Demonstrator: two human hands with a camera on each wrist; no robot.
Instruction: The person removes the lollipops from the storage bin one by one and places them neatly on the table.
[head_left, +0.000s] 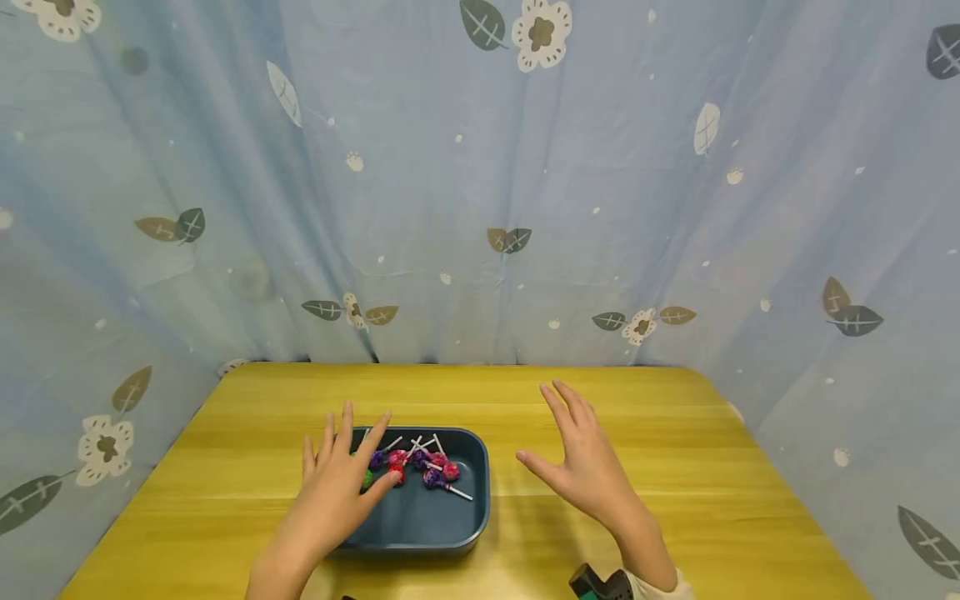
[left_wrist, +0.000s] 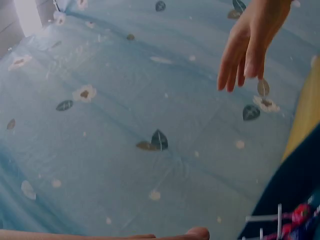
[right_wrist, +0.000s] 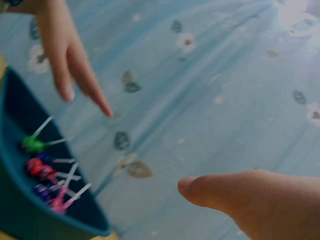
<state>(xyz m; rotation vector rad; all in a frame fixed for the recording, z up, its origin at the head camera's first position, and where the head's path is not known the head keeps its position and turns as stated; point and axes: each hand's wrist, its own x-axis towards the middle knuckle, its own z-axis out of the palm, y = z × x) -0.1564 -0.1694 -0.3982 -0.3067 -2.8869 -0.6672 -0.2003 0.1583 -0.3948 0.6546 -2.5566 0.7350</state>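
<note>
A dark blue rectangular tray (head_left: pixel 420 533) stands on the table and holds several wrapped lollipops (head_left: pixel 435 477) with white sticks, in purple, pink, red and green. Over its left part hovers my left hand (head_left: pixel 330 492), fingers spread, hiding that side and some of the lollipops. To the right of the tray my right hand (head_left: pixel 588 467) is held above the table, fingers extended and thumb apart, with nothing in it. The right wrist view shows the lollipops (right_wrist: pixel 50 175) heaped toward one side of the tray (right_wrist: pixel 20 175), with the left hand (right_wrist: pixel 67 55) beyond.
The yellow wood-grain table (head_left: pixel 637 417) ends at a blue curtain (head_left: pixel 450 183) with leaf and flower prints, which hangs behind it and along both sides. A dark wrist device (head_left: pixel 600 583) sits at the right wrist, by a pale sleeve (head_left: pixel 663 587).
</note>
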